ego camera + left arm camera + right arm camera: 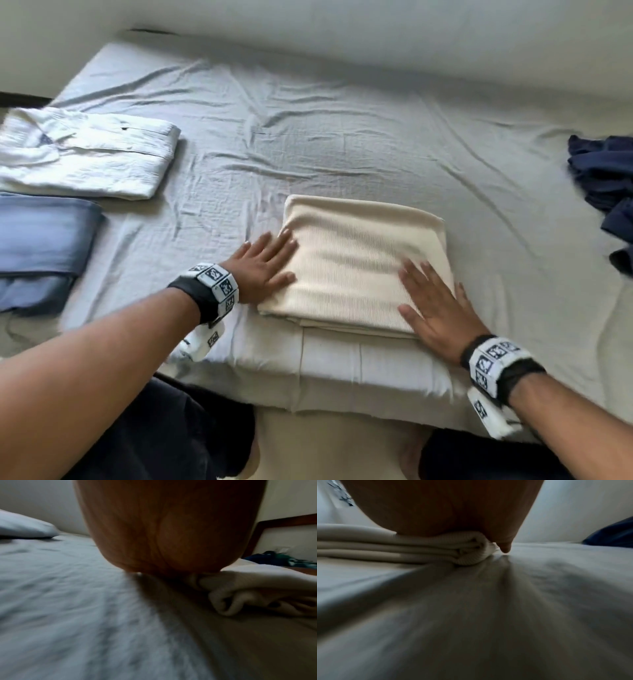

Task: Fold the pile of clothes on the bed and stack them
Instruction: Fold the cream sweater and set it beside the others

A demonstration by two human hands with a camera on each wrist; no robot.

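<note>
A cream ribbed garment [359,260] lies folded into a rectangle near the bed's front edge. My left hand [267,263] lies flat with straight fingers on its left side. My right hand [431,301] presses flat on its right front corner. The left wrist view shows my palm [163,527] above the cream folds [240,592]. In the right wrist view the stacked cream layers [402,547] sit under my palm [445,507]. A folded white shirt [85,150] and a folded blue garment [41,240] lie at the left. Unfolded navy clothes [606,192] sit at the right.
The bed is covered by a wrinkled pale grey sheet [342,137], bare across its middle and back. A light wall [342,20] runs behind it. My dark-clothed knees [178,431] are against the bed's front edge.
</note>
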